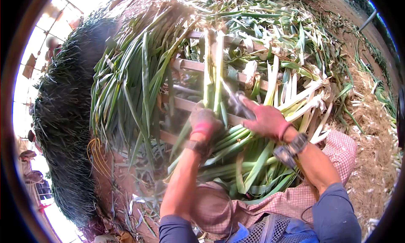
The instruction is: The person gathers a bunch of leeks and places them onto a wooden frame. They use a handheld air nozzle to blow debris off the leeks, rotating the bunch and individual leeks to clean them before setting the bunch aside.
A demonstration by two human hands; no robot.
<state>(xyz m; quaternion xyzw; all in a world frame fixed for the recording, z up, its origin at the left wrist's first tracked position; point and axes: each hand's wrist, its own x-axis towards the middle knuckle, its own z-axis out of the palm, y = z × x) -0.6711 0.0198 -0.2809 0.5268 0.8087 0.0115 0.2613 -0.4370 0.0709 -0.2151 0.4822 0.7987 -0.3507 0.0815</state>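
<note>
My left hand (pixel 205 121), in a reddish work glove, is closed around the lower part of two green onions (pixel 219 70), whose pale stalks point away from me. In my right hand (pixel 268 121), gloved too, is a dark-handled tool (pixel 243 106) with a slim pale end right beside those stalks; its exact kind is blurred. Leafy green onions (pixel 253 158) lie across my lap, below both hands. More pale-stemmed onions (pixel 310 97) lie to the right of my right hand, root ends outward.
A slatted wooden rack (pixel 192 65) spans the middle, with a bunch of green onions (pixel 135 80) hanging over its left side. Loose leaves and peelings (pixel 291 27) cover the far right. A tall onion stack (pixel 63 129) stands left; a root-strewn heap (pixel 363 171) lies right.
</note>
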